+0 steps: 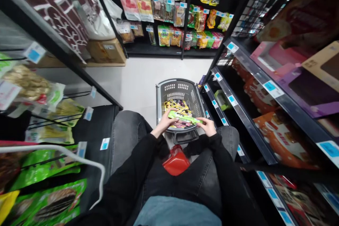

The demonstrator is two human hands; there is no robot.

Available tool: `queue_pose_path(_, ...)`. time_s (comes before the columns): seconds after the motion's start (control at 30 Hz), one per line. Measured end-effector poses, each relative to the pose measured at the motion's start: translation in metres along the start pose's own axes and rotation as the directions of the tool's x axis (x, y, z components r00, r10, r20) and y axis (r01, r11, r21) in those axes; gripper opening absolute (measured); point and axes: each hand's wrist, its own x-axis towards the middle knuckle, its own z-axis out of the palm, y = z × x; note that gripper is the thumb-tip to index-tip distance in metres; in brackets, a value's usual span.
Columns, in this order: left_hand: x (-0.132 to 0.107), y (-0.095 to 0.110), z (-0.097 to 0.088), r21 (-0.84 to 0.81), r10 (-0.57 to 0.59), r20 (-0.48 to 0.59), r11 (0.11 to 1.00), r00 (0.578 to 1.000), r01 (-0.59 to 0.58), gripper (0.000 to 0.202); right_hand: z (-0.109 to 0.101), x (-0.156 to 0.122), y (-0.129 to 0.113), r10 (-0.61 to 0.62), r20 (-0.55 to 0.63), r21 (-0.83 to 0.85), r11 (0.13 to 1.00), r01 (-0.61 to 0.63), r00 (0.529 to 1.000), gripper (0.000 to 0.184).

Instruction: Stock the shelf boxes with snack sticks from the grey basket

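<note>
A long, narrow green packet (184, 117) is held level between both hands, above a grey shopping basket (162, 109) on the floor. My left hand (164, 123) is closed round the packet's left end. At its right end, my right hand (208, 126) pinches it between thumb and fingers. Inside the basket lie several small yellow and dark snack packets (176, 104), partly hidden by the green packet and my hands. The print on the green packet is too small to read.
A red stool-like object (176, 161) stands between my legs. Shelves with boxes and price tags (272, 88) rise close on the right. Hanging snack bags (50, 123) line the left. Ahead are a rack of bagged snacks (164, 37) and a cardboard box (107, 52).
</note>
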Motion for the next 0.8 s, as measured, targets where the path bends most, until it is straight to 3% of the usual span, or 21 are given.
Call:
queue_pose_path(0.13, 0.006, -0.001, -0.007, 0.102, 0.022, -0.096, 0.995, 0.995, -0.012, 0.049, -0.004, 0.001, -0.006, -0.175, -0.028, -0.222, 0.961, 0.164, 0.984, 0.021)
queue_pose_path(0.27, 0.011, 0.001, -0.009, 0.220, 0.010, -0.093, 0.975, 0.996, 0.011, 0.048, -0.004, 0.002, -0.004, -0.248, 0.021, -0.351, 0.905, 0.239, 0.969, 0.021)
queue_pose_path(0.6, 0.010, 0.002, -0.005, 0.204, -0.147, -0.050, 0.967, 0.988, 0.154, 0.039, -0.010, 0.001, 0.005, -0.230, 0.152, -0.492, 0.826, 0.275, 0.961, 0.025)
queue_pose_path(0.8, 0.010, -0.002, -0.012, 0.378, -0.089, -0.019, 0.921, 0.996, 0.089, 0.026, -0.009, -0.002, 0.008, -0.198, 0.235, -0.519, 0.802, 0.295, 0.952, 0.024)
